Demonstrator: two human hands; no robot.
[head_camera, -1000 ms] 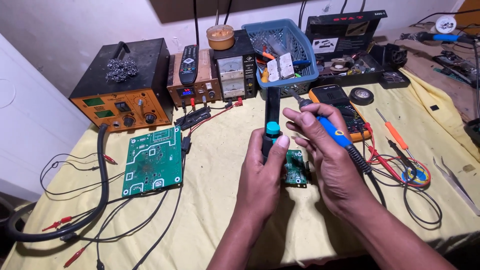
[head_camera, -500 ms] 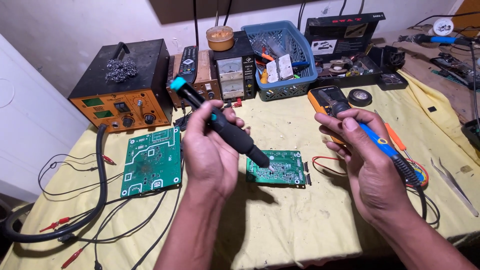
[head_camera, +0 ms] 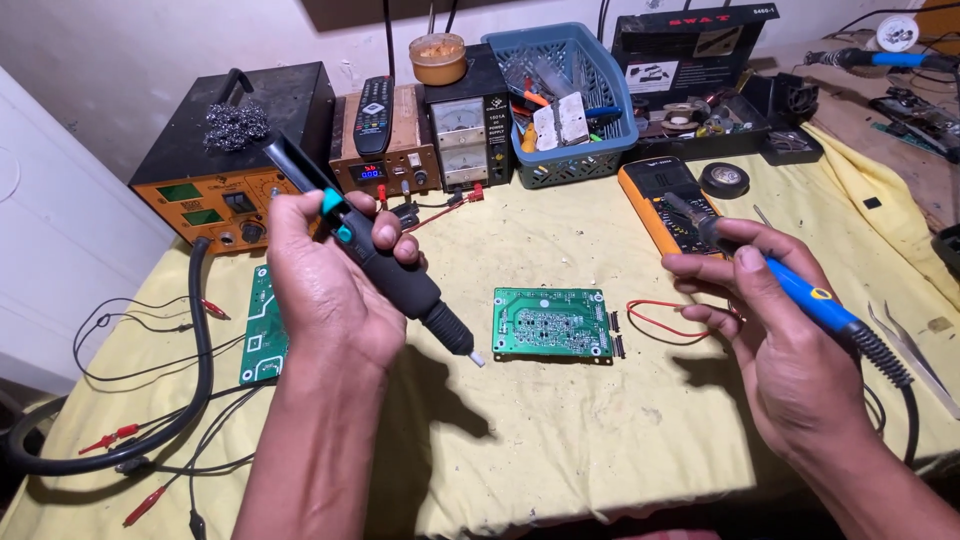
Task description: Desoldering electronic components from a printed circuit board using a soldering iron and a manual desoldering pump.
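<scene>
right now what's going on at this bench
A person is at a yellow-covered workbench with a tool in each hand. The left hand holds a black desoldering pump, tip angled down toward a small green circuit board lying flat between the hands, not touching it. The right hand holds a blue-handled soldering iron, raised clear of the board. A second green board lies partly behind the left hand, and an orange multimeter sits beyond the right hand.
</scene>
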